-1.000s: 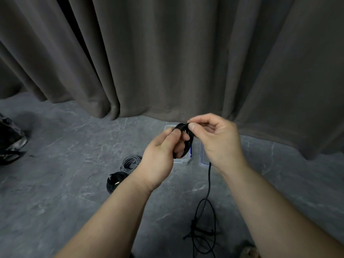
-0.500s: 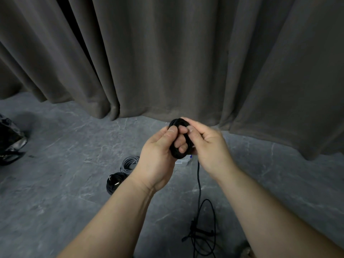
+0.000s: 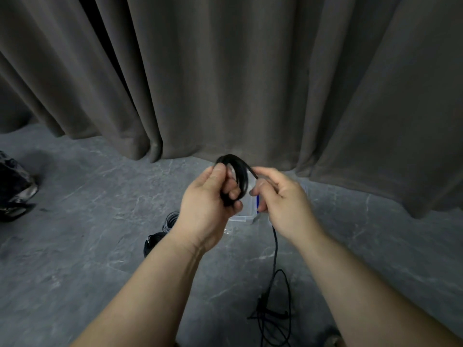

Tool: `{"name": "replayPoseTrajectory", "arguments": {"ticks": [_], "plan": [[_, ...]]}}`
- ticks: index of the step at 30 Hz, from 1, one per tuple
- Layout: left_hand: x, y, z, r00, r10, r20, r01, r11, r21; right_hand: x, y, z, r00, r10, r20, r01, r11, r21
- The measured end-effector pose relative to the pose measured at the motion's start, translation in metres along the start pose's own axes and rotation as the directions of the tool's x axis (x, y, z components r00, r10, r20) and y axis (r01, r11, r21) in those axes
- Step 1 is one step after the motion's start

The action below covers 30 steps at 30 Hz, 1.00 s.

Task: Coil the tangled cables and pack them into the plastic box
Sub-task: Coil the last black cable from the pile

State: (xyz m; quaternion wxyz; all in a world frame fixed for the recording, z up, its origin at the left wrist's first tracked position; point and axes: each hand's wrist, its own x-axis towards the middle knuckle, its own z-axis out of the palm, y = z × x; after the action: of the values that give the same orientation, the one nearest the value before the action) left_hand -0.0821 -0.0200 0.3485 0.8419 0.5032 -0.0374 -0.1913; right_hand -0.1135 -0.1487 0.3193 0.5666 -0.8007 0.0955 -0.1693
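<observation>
My left hand (image 3: 209, 196) grips a small coil of black cable (image 3: 238, 176), thumb on top and fingers through the loop. My right hand (image 3: 280, 196) pinches the strand that leaves the coil's top. From under the right hand the cable's loose end (image 3: 275, 249) hangs down to a tangle (image 3: 273, 314) on the floor. The clear plastic box (image 3: 246, 211) sits on the floor behind both hands, mostly hidden by them. A grey coiled cable (image 3: 171, 219) and a black coiled cable (image 3: 151, 242) lie on the floor left of my left wrist.
A dark grey curtain (image 3: 225, 78) hangs across the back and meets the grey marble-pattern floor (image 3: 82, 234). A dark shiny object (image 3: 15, 189) sits at the far left edge. Something pale (image 3: 330, 340) shows at the bottom edge by my right forearm.
My right hand has drawn away to the right of the coil, pulling a strand out over its top. The left hand kept its grip and the coil turned more edge-on.
</observation>
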Motion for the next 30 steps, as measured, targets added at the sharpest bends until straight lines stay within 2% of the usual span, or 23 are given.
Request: {"name": "replayPoseTrajectory", "arguments": {"ticks": [3, 6, 8, 10, 13, 15, 18, 21, 24, 26, 30], "plan": [[0.006, 0.008, -0.005, 0.995, 0.039, -0.094, -0.049, 0.993, -0.109, 0.001, 0.009, 0.001, 0.999, 0.014, -0.045, -0.015, 0.999, -0.031], [0.007, 0.011, -0.008, 0.986, 0.072, -0.147, -0.091, 0.987, -0.13, -0.001, 0.017, 0.001, 0.997, -0.07, -0.01, 0.066, 0.973, -0.222], [0.008, 0.01, -0.01, 0.982, 0.094, -0.162, -0.112, 0.988, -0.109, -0.004, 0.018, 0.002, 0.985, -0.118, 0.124, 0.156, 0.916, -0.369], [0.007, 0.009, -0.011, 0.983, 0.12, -0.14, -0.128, 0.991, -0.048, -0.007, 0.011, 0.006, 0.949, -0.075, 0.308, 0.206, 0.884, -0.42], [0.002, 0.005, -0.012, 0.976, 0.203, -0.074, -0.186, 0.964, 0.19, -0.008, -0.01, 0.002, 0.904, -0.021, 0.426, 0.211, 0.889, -0.406], [-0.002, 0.002, -0.012, 0.965, 0.263, -0.014, -0.238, 0.893, 0.383, -0.008, -0.022, -0.004, 0.903, -0.054, 0.427, 0.231, 0.898, -0.374], [-0.006, -0.002, -0.013, 0.95, 0.304, 0.063, -0.287, 0.78, 0.556, -0.01, -0.032, -0.007, 0.924, -0.091, 0.372, 0.175, 0.964, -0.199], [-0.006, -0.005, -0.014, 0.943, 0.318, 0.095, -0.304, 0.717, 0.627, -0.01, -0.032, -0.007, 0.948, -0.1, 0.301, 0.121, 0.991, -0.05], [-0.003, -0.01, -0.015, 0.933, 0.324, 0.159, -0.348, 0.692, 0.633, -0.008, -0.031, -0.009, 0.957, -0.07, 0.282, 0.083, 0.996, -0.034], [-0.002, -0.015, -0.016, 0.927, 0.313, 0.206, -0.369, 0.659, 0.656, -0.007, -0.031, -0.013, 0.943, -0.022, 0.331, 0.042, 0.998, -0.053], [-0.003, -0.018, -0.018, 0.919, 0.311, 0.243, -0.386, 0.577, 0.72, -0.006, -0.032, -0.024, 0.87, 0.094, 0.483, -0.104, 0.995, -0.007]]}}
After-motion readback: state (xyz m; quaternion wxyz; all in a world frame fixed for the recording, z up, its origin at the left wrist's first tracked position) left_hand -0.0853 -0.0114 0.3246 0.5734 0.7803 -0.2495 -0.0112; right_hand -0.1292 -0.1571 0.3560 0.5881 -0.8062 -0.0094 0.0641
